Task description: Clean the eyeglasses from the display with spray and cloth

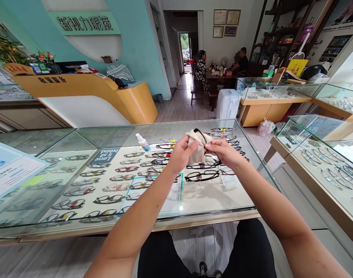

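Above the glass display case [222,193], my left hand [185,151] is closed on a beige cleaning cloth [197,155]. The cloth is folded around part of a pair of black-framed eyeglasses [201,134], so one lens area is hidden. My right hand [222,151] pinches the same eyeglasses at the right of the cloth, and a dark temple arm hangs down below those fingers. A small white spray bottle [142,143] with a blue label stands on the glass to the left of my hands.
Rows of eyeglasses [108,199] lie inside the case. A printed sheet [14,168] juts in at the left. Another glass case [323,162] stands at the right. Behind are a wrapped suitcase [228,103], a yellow counter [135,98] and two seated people by a table.
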